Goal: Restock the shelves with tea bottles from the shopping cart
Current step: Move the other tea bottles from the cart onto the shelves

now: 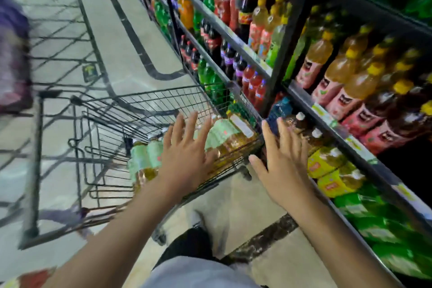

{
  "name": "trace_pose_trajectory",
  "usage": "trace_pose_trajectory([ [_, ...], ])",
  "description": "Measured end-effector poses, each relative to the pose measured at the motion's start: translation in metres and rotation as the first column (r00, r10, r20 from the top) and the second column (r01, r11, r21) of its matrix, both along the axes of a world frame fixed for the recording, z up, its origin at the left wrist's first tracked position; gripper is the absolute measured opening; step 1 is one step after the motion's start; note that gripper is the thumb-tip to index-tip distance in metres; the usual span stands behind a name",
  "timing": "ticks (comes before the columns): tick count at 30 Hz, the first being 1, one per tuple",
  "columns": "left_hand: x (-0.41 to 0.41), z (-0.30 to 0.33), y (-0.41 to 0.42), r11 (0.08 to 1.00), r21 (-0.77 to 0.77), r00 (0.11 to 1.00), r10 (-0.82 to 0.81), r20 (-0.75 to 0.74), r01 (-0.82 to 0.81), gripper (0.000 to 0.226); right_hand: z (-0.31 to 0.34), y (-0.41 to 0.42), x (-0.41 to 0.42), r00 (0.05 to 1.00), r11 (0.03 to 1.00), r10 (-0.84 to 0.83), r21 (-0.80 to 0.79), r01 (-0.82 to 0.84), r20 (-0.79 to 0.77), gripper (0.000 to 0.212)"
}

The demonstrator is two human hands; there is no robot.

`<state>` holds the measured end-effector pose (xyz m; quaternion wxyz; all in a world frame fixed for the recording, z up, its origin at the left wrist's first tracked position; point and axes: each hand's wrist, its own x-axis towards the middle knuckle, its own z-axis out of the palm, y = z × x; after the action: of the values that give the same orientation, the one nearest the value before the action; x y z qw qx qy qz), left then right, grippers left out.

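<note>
**Tea still waiting in the cart**

Bottles of tea [224, 133] with pale green labels and amber liquid lie on their sides in the near right corner of the shopping cart [149, 105], with more of them [145, 159] lower in the basket to the left. I can make out at least 2 clusters, though blur keeps me from counting single bottles. None is in a hand at this moment.

The left hand [187, 159] hovers over the cart's near edge, above the bottles, fingers straight and spread apart, holding nothing. The right hand [282, 166] is just right of the cart, between it and the shelves [350, 138], fingers straight and close together, thumb out, also holding nothing.

On the shelves to the right, pink-labelled tea bottles [336, 91] with yellow caps already fill a middle tier, and yellow-labelled bottles [327, 166] lie on the tier below. Whether any of these came from the cart cannot be told.

My judgement: restocking is far from finished, since the cart still carries stock; the next step looks like reaching in for a bottle.
</note>
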<state>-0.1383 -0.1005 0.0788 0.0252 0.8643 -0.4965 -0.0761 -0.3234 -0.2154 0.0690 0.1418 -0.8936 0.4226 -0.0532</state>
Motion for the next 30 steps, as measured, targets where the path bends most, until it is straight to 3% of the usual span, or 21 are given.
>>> trace_pose_trajectory([
  [8,0.066,-0.041,0.043,0.979,0.043,0.973,0.203,-0.113,-0.199,0.075,-0.016,0.003,0.069,0.99,0.988,0.108,0.121,-0.096,-0.093,0.079],
  [18,0.13,-0.097,0.066,0.968,0.159,0.949,0.226,-0.221,-0.193,0.076,-0.064,0.008,0.164,0.975,0.966,0.111,0.253,-0.059,-0.195,0.081],
  [23,0.151,-0.116,0.07,0.946,0.192,0.913,0.308,-0.268,-0.262,0.073,-0.08,0.01,0.211,0.947,0.935,0.221,0.328,-0.137,-0.234,0.082],
  [30,0.169,-0.159,0.078,0.831,0.221,0.754,0.556,-0.351,-0.51,0.078,-0.121,0.007,0.254,0.939,0.839,0.309,0.508,-0.196,-0.148,0.085],
])
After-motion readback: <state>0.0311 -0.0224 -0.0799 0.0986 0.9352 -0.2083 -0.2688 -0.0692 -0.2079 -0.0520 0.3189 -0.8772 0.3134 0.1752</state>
